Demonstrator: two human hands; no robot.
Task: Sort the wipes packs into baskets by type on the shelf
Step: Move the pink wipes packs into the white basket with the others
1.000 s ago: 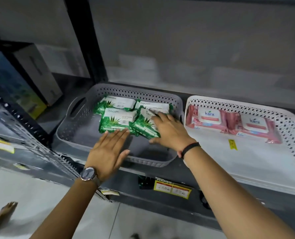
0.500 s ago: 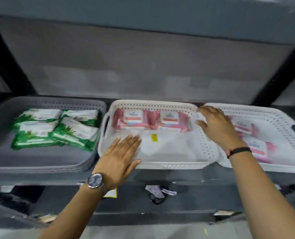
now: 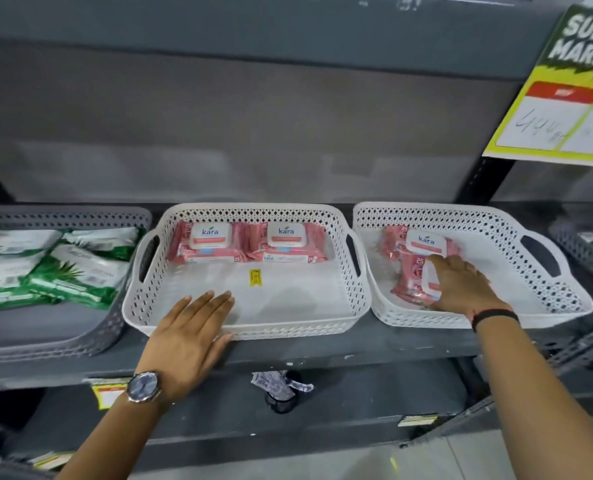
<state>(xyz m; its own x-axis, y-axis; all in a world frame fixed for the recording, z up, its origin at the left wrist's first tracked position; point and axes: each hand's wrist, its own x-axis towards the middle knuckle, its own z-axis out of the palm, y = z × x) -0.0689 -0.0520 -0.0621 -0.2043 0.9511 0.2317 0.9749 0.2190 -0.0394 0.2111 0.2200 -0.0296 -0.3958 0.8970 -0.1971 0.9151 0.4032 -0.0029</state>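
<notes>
Three baskets stand in a row on the dark shelf. The grey basket [image 3: 108, 327] on the left holds several green aloe wipes packs [image 3: 63, 275]. In the middle white basket [image 3: 288, 329], two pink Kara packs [image 3: 212, 244] lie side by side along the back wall. The right white basket [image 3: 565, 289] holds one pink pack [image 3: 423, 242] at its back left and another pink pack [image 3: 411, 285] in front of it. My right hand [image 3: 461, 285] is inside this basket, fingers and thumb around the front pack. My left hand [image 3: 187, 337] lies flat and open over the middle basket's front rim.
A small yellow sticker [image 3: 255, 277] lies on the middle basket's floor. A yellow price sign [image 3: 565, 98] hangs at the upper right. Another grey basket [image 3: 586, 244] shows at the far right edge. Crumpled paper and a dark object [image 3: 281, 386] sit below the shelf edge.
The view swung right from the grey basket to the white ones. My right hand left the green packs, crossed to the right basket and closed on a pink pack. My left hand followed to the middle basket.
</notes>
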